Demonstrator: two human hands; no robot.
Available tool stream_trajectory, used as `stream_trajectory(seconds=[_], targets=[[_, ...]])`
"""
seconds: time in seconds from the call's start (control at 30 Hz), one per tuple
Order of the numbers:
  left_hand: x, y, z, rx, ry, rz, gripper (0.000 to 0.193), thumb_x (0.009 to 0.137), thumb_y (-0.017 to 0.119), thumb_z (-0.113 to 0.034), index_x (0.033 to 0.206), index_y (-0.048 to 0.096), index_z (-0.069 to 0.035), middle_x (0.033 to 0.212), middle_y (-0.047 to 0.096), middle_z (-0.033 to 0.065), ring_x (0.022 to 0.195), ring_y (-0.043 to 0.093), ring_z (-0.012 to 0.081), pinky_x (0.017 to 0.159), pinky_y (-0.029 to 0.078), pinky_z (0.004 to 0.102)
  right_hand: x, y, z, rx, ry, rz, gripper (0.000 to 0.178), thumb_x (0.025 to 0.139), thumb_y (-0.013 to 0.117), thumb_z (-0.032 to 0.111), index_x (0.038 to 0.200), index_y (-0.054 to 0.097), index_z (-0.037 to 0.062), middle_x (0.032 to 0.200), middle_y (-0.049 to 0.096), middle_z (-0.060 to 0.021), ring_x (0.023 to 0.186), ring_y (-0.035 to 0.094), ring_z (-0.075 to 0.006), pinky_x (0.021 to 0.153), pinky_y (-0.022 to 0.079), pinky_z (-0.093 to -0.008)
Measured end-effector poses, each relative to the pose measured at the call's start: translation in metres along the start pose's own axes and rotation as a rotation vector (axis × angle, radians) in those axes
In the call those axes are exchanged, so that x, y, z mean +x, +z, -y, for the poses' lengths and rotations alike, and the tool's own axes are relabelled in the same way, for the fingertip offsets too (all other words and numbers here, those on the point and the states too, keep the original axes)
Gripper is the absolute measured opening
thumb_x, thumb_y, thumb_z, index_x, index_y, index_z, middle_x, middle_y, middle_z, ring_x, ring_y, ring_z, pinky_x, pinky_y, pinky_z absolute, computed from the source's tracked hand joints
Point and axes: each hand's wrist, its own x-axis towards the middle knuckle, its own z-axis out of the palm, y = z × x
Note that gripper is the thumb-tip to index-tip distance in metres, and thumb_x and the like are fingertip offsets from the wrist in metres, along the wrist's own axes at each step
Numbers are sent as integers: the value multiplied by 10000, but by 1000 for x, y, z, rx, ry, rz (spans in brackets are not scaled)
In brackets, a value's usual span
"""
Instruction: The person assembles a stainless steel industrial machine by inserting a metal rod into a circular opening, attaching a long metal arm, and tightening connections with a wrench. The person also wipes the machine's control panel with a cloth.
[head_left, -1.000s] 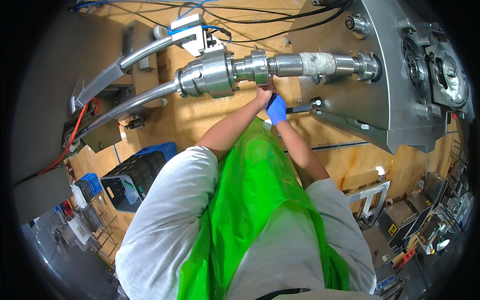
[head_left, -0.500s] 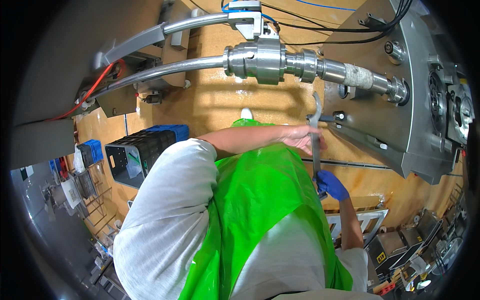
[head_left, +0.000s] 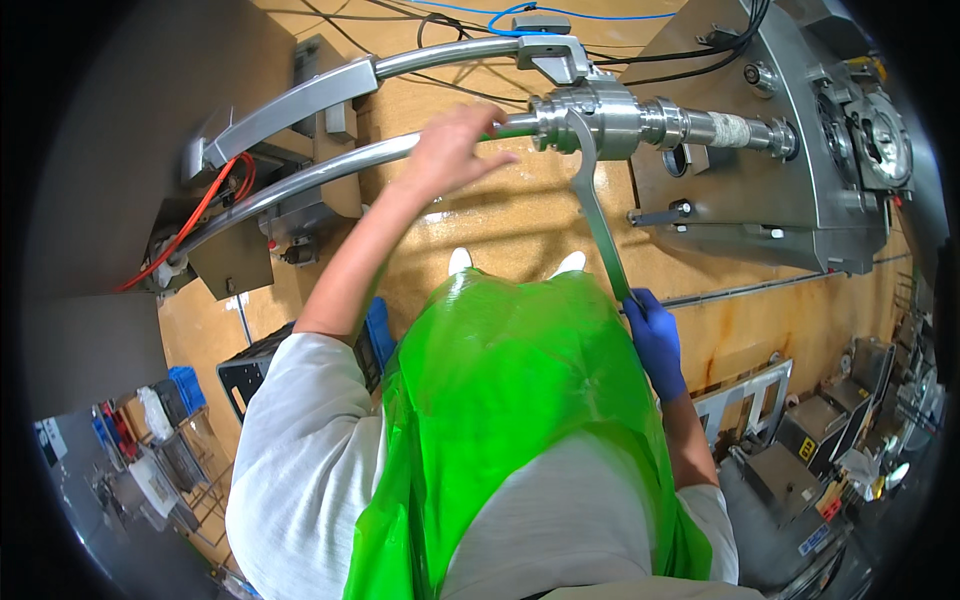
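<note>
My right hand [head_left: 652, 340], in a blue glove, is closed round the lower end of a long metal hook spanner [head_left: 600, 220]. The spanner's curved head overlaps the near side of a steel pipe coupling [head_left: 592, 112]; whether it touches is hard to tell. My bare left hand [head_left: 455, 148] is over the steel pipe [head_left: 350, 160], just left of the coupling, thumb and fingers apart and slightly blurred. It grips nothing that I can see. A second curved pipe [head_left: 445, 57] with a bracket runs above.
At right stands a large steel machine [head_left: 745, 190], joined to the coupling. Black cables [head_left: 680, 75] cross at the top. A red hose [head_left: 195, 215] hangs at left beside grey machinery. A dark crate [head_left: 245, 375] with a blue one [head_left: 379, 330] sits by my left arm.
My left hand has left the spanner and moved up and left to the pipe. My right hand has raised the spanner, bringing its hooked head up to the coupling.
</note>
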Motion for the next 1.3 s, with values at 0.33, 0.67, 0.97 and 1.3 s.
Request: stream_trajectory(seconds=[0.33,0.67,0.97,1.3], targets=[[-127,-63,189,309,-341,219,625,667,755,-596,1091,662,-147,1018,677,90,1001,640,290,808,496,432,-1,70,68,-230,117,-170,295,989,466,309,1096,580,59,736,606,-229,727,604,-429,633,439,-483],[-164,-93,220,299,-434,226,430,720,756,-484,876,625,-104,851,692,123,840,660,335,683,500,435,-7,96,79,-312,188,-208,286,987,466,307,1119,579,80,807,639,-256,796,617,-450,677,466,-513],[-163,-91,221,350,-422,228,302,747,707,-374,893,649,-116,847,694,137,823,669,331,701,521,434,3,104,69,-314,235,-209,289,997,440,315,1154,547,96,828,644,-264,801,609,-471,684,462,-541],[-163,-89,223,360,-406,208,295,721,708,-337,913,657,-119,853,697,128,799,675,329,694,529,430,32,138,31,-332,257,-146,273,1008,407,292,1204,467,112,848,639,-263,814,600,-480,693,457,-551]])
